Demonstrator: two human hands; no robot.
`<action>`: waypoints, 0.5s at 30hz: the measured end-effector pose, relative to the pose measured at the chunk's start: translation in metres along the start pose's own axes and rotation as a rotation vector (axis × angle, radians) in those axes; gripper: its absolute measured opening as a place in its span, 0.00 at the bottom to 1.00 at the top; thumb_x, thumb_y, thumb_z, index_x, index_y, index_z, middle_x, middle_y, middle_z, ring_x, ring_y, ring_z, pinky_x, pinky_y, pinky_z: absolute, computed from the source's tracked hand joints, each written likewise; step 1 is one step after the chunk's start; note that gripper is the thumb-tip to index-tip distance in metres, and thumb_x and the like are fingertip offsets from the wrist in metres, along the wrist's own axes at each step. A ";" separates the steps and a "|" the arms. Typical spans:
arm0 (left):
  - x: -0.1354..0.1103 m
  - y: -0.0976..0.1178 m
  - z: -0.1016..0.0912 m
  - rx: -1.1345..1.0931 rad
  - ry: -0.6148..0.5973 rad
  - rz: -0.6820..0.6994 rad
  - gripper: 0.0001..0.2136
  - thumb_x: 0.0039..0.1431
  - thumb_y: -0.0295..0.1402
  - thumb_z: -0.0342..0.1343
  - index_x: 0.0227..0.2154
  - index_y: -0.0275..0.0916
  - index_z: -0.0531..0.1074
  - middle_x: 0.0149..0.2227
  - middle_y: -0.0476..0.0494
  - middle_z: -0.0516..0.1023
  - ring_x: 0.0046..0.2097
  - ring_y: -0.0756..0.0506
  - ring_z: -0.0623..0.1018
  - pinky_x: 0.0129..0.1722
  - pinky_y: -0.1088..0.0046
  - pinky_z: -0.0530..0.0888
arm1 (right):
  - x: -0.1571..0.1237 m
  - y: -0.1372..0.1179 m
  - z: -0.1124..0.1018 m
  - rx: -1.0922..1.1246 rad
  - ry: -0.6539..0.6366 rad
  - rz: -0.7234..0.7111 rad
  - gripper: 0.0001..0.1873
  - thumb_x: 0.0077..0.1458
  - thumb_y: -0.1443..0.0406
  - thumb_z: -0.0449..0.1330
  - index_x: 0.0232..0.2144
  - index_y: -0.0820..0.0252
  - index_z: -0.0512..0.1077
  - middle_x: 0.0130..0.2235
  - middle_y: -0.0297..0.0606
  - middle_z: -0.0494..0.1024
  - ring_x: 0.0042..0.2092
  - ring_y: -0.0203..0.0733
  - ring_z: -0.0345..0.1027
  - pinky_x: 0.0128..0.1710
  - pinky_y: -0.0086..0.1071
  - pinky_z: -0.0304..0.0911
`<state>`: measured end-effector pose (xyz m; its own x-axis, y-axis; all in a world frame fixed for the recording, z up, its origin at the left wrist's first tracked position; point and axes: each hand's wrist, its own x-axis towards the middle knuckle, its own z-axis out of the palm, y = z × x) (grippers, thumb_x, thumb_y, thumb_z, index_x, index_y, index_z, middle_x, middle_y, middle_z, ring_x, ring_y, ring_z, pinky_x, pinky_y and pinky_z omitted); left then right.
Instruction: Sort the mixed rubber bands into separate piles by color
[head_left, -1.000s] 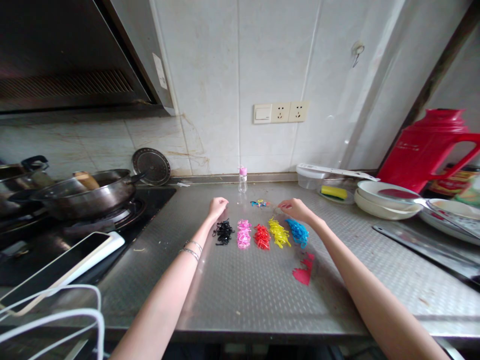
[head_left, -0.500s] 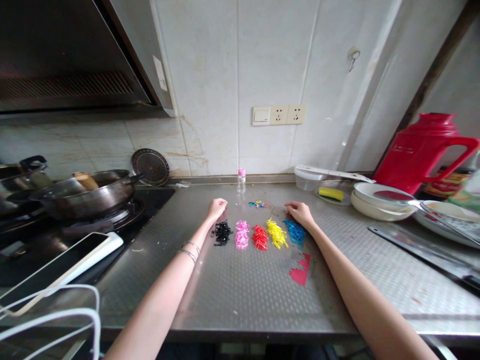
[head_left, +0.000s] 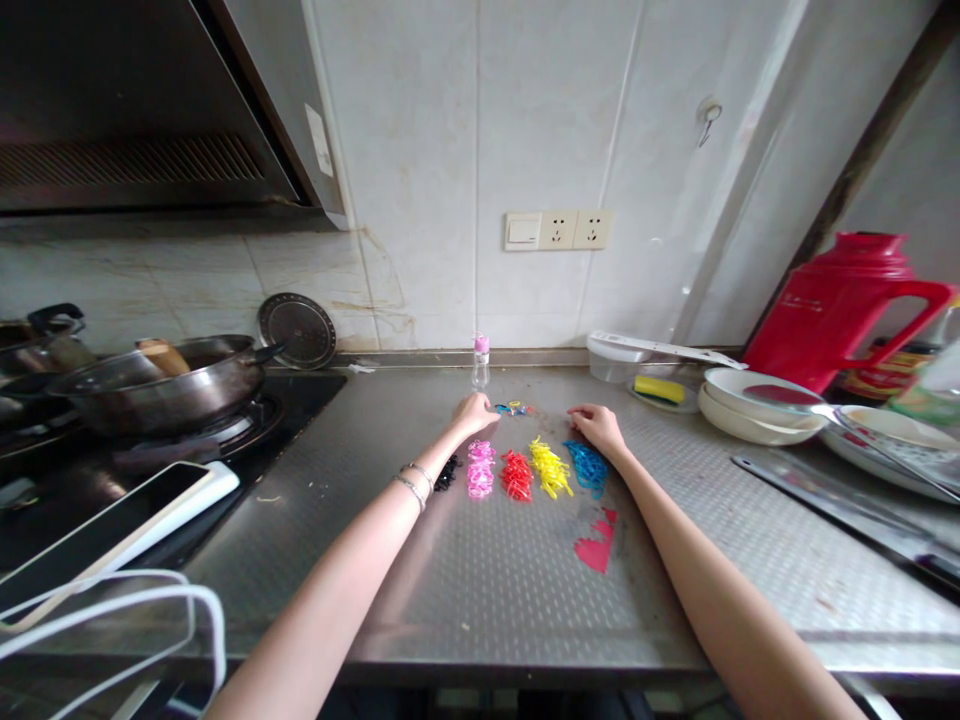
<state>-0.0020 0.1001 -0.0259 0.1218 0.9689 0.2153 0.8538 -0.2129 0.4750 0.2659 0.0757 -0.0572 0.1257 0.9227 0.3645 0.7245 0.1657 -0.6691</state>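
Observation:
Small elastic bands lie sorted on the steel counter in a row: a black pile (head_left: 448,472), a pink pile (head_left: 480,468), a red pile (head_left: 515,474), a yellow pile (head_left: 550,468) and a blue pile (head_left: 587,465). A small mixed clump (head_left: 514,408) sits behind them. My left hand (head_left: 474,412) reaches beside the mixed clump with fingers curled; my forearm covers part of the black pile. My right hand (head_left: 596,425) rests just behind the blue pile, fingers bent down on the counter. A tiny pink-capped bottle (head_left: 480,361) stands at the wall.
A red scrap (head_left: 595,545) lies in front of the piles. Left: a hob with a pan (head_left: 150,385) and a phone (head_left: 112,535). Right: a red thermos jug (head_left: 844,305), stacked white bowls (head_left: 750,400), a sponge (head_left: 660,388) and a knife (head_left: 840,500).
My left hand has moved right, from behind the black pile to the mixed clump. My right hand has stayed by the blue pile.

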 end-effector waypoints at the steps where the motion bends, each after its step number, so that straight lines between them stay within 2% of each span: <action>1: 0.001 0.003 0.003 0.011 0.000 -0.003 0.15 0.41 0.42 0.59 0.31 0.39 0.73 0.34 0.43 0.76 0.35 0.47 0.73 0.34 0.75 0.67 | 0.000 -0.001 0.000 0.001 0.002 0.005 0.17 0.43 0.63 0.50 0.32 0.63 0.75 0.22 0.36 0.75 0.28 0.38 0.68 0.31 0.27 0.59; 4: 0.005 0.008 0.009 0.040 0.007 0.010 0.13 0.44 0.42 0.57 0.30 0.38 0.73 0.34 0.42 0.76 0.36 0.46 0.73 0.34 0.74 0.67 | -0.002 -0.003 -0.001 0.001 0.010 0.017 0.17 0.43 0.63 0.50 0.31 0.63 0.75 0.22 0.36 0.75 0.28 0.38 0.68 0.31 0.26 0.59; 9: 0.010 0.010 0.014 0.073 0.015 0.051 0.07 0.48 0.33 0.53 0.28 0.37 0.74 0.34 0.41 0.76 0.37 0.46 0.73 0.36 0.74 0.67 | -0.002 -0.007 -0.003 -0.003 0.012 0.027 0.17 0.43 0.63 0.50 0.30 0.63 0.75 0.22 0.37 0.75 0.28 0.38 0.68 0.31 0.26 0.59; 15: 0.013 0.007 0.014 0.088 0.006 0.084 0.08 0.49 0.27 0.50 0.27 0.37 0.75 0.34 0.39 0.77 0.37 0.47 0.74 0.37 0.74 0.67 | -0.003 -0.007 -0.002 -0.007 0.018 0.031 0.17 0.43 0.63 0.50 0.31 0.63 0.75 0.22 0.36 0.75 0.28 0.38 0.68 0.30 0.26 0.59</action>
<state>0.0130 0.1127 -0.0314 0.1920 0.9473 0.2565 0.8818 -0.2812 0.3787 0.2620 0.0708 -0.0520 0.1606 0.9209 0.3552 0.7248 0.1342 -0.6758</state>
